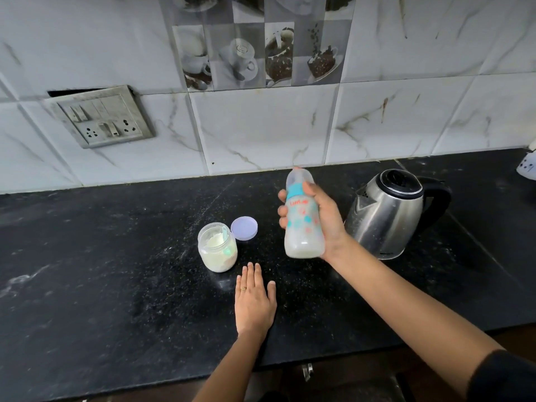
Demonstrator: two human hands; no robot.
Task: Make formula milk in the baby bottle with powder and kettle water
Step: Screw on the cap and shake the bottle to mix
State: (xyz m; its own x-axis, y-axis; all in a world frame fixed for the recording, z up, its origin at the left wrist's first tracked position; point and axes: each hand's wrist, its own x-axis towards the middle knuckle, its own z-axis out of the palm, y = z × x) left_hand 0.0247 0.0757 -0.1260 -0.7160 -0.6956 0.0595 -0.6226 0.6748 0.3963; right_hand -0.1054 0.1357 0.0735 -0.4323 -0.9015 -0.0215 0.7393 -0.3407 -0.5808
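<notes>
Nearest to me, at the worktop's (116, 285) front edge, my left hand (254, 300) lies flat on the stone, palm down and fingers straight and close together, with a ring on one finger. It holds nothing. The worktop is black polished stone, speckled and dusted with pale flecks, and its straight front lip runs under both forearms. A dark sleeve (504, 375) covers my right arm near the elbow.

Just beyond my left fingertips stands the powder jar (217, 252), a squat, round, clear container with its mouth open and pale cream powder inside. Its lid (244, 228), a flat lilac disc, lies just beside the jar on the far right.

To the right of the jar, my right hand (324, 219) wraps around the baby bottle (304, 236), with fingers curled across its front and the thumb near the teal collar. This bottle is cloudy translucent plastic, capped, with milky liquid at its base. It leans slightly and sits between jar and kettle (388, 213).

That kettle is brushed steel with a black lid and handle, near my right wrist. Broad open stone spreads to the left of the jar. Glossy marbled tiles (261, 126) form the back wall, carrying a grimy switch plate (101, 117).
</notes>
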